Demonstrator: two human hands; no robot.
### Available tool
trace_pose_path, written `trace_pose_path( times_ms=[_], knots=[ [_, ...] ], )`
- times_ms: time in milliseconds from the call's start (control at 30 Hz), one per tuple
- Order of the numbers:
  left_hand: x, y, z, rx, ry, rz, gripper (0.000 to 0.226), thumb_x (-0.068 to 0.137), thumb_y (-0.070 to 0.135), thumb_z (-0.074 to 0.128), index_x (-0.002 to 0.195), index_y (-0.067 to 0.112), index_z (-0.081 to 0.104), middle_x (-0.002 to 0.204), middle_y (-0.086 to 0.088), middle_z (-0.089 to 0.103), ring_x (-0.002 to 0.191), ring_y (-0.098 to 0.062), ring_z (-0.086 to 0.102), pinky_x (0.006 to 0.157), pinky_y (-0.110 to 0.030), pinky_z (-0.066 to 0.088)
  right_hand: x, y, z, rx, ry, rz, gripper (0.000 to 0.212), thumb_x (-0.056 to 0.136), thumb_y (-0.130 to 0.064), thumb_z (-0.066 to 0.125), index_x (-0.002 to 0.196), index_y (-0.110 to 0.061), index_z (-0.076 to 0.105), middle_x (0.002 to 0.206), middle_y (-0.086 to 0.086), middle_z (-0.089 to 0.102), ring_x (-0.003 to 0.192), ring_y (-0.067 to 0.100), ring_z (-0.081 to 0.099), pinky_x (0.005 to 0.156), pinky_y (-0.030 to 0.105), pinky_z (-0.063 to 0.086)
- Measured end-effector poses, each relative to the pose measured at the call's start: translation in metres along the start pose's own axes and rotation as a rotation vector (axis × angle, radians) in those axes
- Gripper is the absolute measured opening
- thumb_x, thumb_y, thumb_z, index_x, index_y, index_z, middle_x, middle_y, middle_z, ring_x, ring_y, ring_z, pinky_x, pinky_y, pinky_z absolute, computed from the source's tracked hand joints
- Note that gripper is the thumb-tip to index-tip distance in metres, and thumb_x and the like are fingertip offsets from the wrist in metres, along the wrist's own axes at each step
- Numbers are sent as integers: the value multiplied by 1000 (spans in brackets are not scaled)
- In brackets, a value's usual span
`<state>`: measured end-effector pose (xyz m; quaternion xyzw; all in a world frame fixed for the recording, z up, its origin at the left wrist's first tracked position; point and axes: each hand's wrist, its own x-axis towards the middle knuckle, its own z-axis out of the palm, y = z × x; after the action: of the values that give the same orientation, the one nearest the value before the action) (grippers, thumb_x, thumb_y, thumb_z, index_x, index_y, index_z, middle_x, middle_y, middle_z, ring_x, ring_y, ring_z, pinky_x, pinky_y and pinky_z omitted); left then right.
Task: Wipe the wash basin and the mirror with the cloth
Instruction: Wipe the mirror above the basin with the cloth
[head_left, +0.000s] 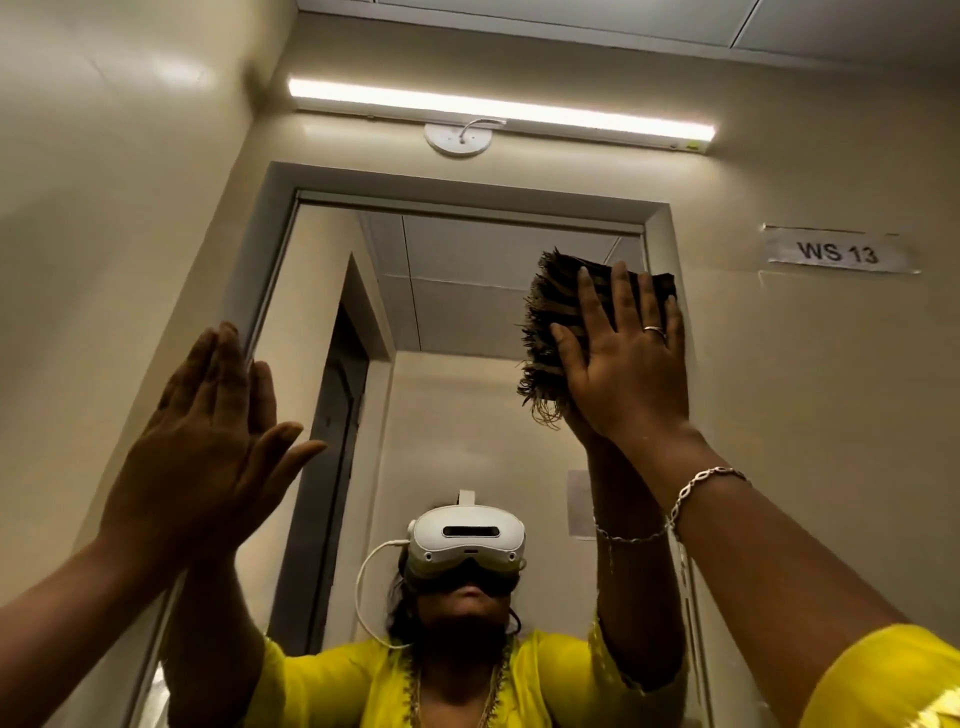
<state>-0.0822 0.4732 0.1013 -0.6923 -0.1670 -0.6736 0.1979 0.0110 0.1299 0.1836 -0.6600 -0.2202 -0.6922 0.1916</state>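
Observation:
The mirror (457, 322) fills the middle of the view in a grey frame on a cream wall. My right hand (626, 358) presses a dark, fringed cloth (558, 312) flat against the glass near the mirror's upper right corner. My left hand (208, 431) lies flat and empty with fingers straight, resting on the mirror's left frame edge. The glass reflects a person in a yellow top wearing a white headset. The wash basin is out of view.
A long tube light (498, 111) glows above the mirror, with a round white wall fitting (458, 139) just under it. A label reading "WS 13" (837, 252) is stuck on the wall to the right. The side wall stands close on the left.

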Motion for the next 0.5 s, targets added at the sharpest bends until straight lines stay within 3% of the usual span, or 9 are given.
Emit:
trace_pose_path(
  times_ms=[167,233,333,400,500],
  knots=[
    [1,0,6,1,19,21,96,87,66,39,154,1,13,163,-14,-11,151,-32,-6,123,-53,9,-6,-1,-1,-14,-9,74,66,84,-54,8,146,-28,7,156,9,2,143,27,-3,114,41,-6],
    [0,3,-1,-28,9,1,104,84,73,38,153,1,12,163,-15,-9,151,-32,-6,124,-51,8,-8,-5,0,-23,-27,111,68,83,-54,6,146,-29,4,156,9,-1,143,28,-5,114,42,-8],
    [-5,24,-37,-200,100,-4,105,87,79,15,150,-5,14,159,-22,3,147,-36,3,124,-40,6,-11,-14,2,-26,-47,169,68,82,-55,3,146,-29,0,156,10,-5,143,29,-7,114,44,-9],
    [-10,41,-66,-324,136,4,105,87,79,5,145,-8,9,155,-27,16,142,-36,11,115,-47,17,-15,-24,3,-12,-47,191,69,82,-54,3,146,-29,0,156,10,-5,143,30,-7,113,45,-9],
    [-11,46,-80,-387,102,-12,112,81,84,1,146,-7,8,156,-27,17,142,-31,9,111,-47,19,-20,-47,4,3,-51,191,69,82,-54,3,146,-27,0,155,11,-5,142,31,-6,114,46,-7]
  ],
)
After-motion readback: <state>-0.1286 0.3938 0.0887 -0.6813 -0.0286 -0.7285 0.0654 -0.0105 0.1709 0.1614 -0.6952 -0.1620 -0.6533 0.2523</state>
